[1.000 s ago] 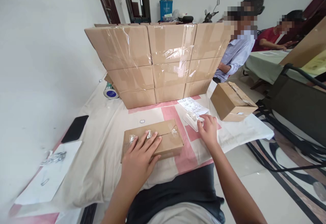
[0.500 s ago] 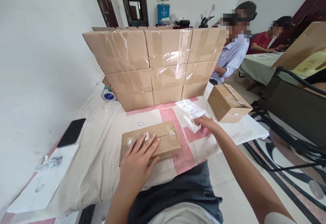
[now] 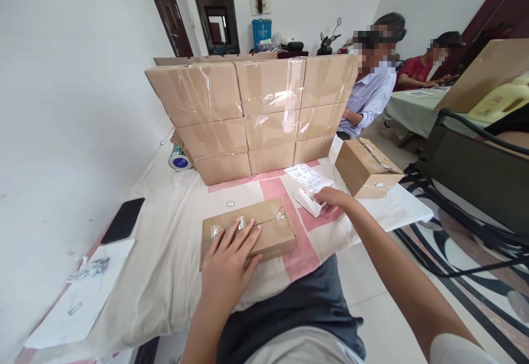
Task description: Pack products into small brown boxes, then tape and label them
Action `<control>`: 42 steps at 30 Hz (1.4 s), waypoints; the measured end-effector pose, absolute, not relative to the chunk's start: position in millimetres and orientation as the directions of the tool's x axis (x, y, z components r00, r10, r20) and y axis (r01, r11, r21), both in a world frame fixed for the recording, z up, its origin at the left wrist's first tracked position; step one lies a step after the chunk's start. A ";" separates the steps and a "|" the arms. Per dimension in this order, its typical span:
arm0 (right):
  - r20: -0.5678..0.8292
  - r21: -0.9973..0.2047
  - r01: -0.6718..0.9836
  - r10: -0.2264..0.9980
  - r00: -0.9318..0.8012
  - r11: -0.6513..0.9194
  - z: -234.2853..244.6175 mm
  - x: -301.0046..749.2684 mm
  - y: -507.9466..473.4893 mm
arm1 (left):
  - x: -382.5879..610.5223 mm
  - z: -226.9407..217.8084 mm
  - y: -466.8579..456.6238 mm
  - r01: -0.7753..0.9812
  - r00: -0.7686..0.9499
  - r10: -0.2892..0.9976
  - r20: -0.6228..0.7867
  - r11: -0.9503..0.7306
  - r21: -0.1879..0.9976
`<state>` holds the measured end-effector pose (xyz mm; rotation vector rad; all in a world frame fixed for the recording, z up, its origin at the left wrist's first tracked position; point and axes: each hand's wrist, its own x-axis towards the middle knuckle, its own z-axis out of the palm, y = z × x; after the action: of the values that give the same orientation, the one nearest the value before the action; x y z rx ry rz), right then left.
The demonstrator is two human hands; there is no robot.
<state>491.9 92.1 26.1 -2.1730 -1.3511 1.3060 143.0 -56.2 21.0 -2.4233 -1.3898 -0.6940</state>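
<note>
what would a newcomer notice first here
A wall of taped cardboard boxes, stacked three high, fills the far side of the table. In front, the left hand lies flat on a small taped box near the table's front edge, while the right hand touches a white device beside a printed sheet.

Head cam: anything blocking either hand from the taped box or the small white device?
Nothing visible. The left hand lies flat on the taped box, and the right hand touches the small white device beside the label sheet. No object sits between them.
</note>
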 end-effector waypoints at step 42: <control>-0.288 -0.892 0.253 0.903 0.319 -0.374 -17.2 494.4 58.3 | 141.0 17.6 -57.1 0.861 0.426 0.726 0.539 -0.509 0.005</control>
<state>494.4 58.3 -17.2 -1.8178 -1.0301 1.0707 141.0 -57.1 17.6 -2.4118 -1.3780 -0.7095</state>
